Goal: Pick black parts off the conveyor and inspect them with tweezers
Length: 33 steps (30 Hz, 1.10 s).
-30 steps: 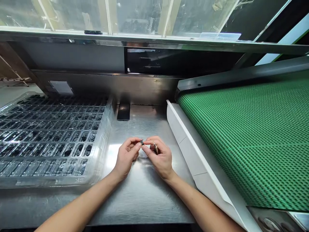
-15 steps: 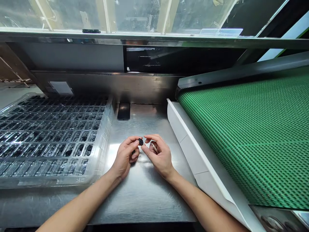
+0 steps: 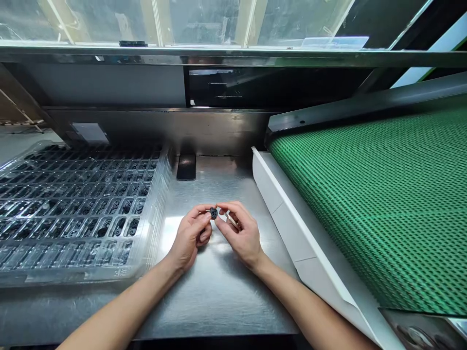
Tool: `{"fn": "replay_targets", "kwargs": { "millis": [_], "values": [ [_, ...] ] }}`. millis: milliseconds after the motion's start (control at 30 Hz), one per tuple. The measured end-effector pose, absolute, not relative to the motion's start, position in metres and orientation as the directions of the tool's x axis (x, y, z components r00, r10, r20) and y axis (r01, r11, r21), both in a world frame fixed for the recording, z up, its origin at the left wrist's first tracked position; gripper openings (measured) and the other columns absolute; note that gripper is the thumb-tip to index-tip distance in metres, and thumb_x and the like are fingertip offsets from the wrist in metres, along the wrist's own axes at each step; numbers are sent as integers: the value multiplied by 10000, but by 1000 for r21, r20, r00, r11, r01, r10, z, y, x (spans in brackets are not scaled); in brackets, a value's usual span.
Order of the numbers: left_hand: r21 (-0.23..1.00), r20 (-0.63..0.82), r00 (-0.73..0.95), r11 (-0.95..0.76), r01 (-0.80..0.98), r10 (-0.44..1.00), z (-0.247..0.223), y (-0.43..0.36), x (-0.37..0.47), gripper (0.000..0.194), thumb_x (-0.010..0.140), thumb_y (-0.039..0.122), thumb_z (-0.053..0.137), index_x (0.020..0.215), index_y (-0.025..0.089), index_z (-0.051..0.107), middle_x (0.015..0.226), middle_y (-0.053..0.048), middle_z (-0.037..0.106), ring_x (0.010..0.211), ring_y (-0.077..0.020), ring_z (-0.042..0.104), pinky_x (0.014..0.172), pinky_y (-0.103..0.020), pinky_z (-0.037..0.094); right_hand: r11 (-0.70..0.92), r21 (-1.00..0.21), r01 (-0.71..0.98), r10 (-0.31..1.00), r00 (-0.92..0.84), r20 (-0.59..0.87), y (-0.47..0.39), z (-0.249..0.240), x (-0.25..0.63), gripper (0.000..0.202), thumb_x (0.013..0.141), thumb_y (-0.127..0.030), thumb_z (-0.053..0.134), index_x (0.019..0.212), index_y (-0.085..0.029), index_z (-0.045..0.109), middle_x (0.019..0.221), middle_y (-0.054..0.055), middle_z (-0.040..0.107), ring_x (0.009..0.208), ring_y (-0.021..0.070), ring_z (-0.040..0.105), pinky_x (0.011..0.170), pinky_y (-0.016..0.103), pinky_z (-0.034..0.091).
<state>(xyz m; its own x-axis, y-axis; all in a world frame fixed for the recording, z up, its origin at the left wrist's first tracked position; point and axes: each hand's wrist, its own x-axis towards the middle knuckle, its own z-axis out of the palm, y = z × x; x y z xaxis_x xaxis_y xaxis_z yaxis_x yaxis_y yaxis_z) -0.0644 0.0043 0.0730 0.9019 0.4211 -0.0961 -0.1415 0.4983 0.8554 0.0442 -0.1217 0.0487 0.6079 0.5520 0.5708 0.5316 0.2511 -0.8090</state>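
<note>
Between the thumb and forefinger of my left hand [image 3: 189, 236] is a small round black plastic part [image 3: 213, 213] with openings in its face. Something dark shows under the curled fingers of that hand, too hidden to name. My right hand [image 3: 242, 236] meets the part from the other side, thumb and forefinger at its edge. A slim metal tool [image 3: 232, 221] is tucked in the right palm; its exact kind is unclear. Both hands are above the steel table [image 3: 215, 301].
Stacked clear plastic trays [image 3: 144, 243] with many black parts in pockets stand on the left. A black phone [image 3: 186, 167] lies at the back. A white guard [image 3: 292, 238] runs along the green conveyor belt [image 3: 383, 194] on the right.
The black part has turned so its round face shows more toward me. My right thumb and forefinger have closed in on it. The view has shifted slightly.
</note>
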Motion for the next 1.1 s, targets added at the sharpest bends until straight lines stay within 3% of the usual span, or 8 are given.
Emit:
{"fn": "replay_targets", "kwargs": {
  "millis": [167,300,500,567,667,800,933,1100],
  "values": [
    [861,-42,904,474,-183,426,73,6,-65,424,935,439,827,1233,184,666,963,-30,683,512,-34,345,456,-189,190,242,-792,561,515,618,595,-123,52,50,297,1195,-381,501,1253,-242,756,1065,52,652,990,225,632,867,351,482],
    [855,-33,898,477,-202,438,74,6,-65,424,941,442,828,1232,192,648,907,-14,663,509,-38,341,458,-186,200,188,-779,598,501,624,600,-124,56,51,246,1170,-311,577,1004,-208,726,924,19,629,847,191,588,779,316,433],
    [851,-38,896,485,-204,443,75,6,-65,476,920,464,856,1254,186,661,827,7,638,500,-42,350,458,-184,211,141,-698,702,598,502,625,-125,58,46,275,1160,-330,607,943,-193,704,839,6,591,729,164,544,674,309,388],
    [848,-44,897,491,-199,440,76,6,-65,483,914,458,864,1258,181,669,813,9,630,501,-43,353,459,-184,211,113,-671,733,597,489,636,-125,57,45,248,1158,-342,616,988,-191,714,846,11,625,717,162,562,666,308,401],
    [843,-45,899,499,-200,436,77,7,-65,477,907,451,872,1245,176,678,831,5,631,502,-39,360,463,-186,209,89,-651,754,583,490,648,-125,55,47,179,1152,-311,623,1225,-182,722,955,35,715,758,163,638,711,298,464],
    [839,-48,894,504,-205,444,79,7,-65,454,904,440,876,1213,169,684,811,9,623,496,-35,351,465,-186,202,69,-622,780,609,461,646,-128,53,48,384,1162,-314,609,1525,-189,618,966,30,751,784,172,675,772,304,501],
    [836,-51,894,509,-205,444,80,6,-66,432,921,431,861,1214,166,685,815,1,633,499,-36,346,467,-181,206,63,-596,801,626,433,649,-130,55,47,429,1178,-324,572,1583,-183,584,884,18,744,787,193,687,785,323,507],
    [843,-47,895,498,-203,445,78,7,-66,458,904,441,876,1216,162,689,807,2,641,499,-36,344,472,-180,221,40,-581,813,616,437,655,-129,55,47,409,1181,-336,573,1571,-218,603,973,27,783,814,184,714,780,303,512]
  ]
}}
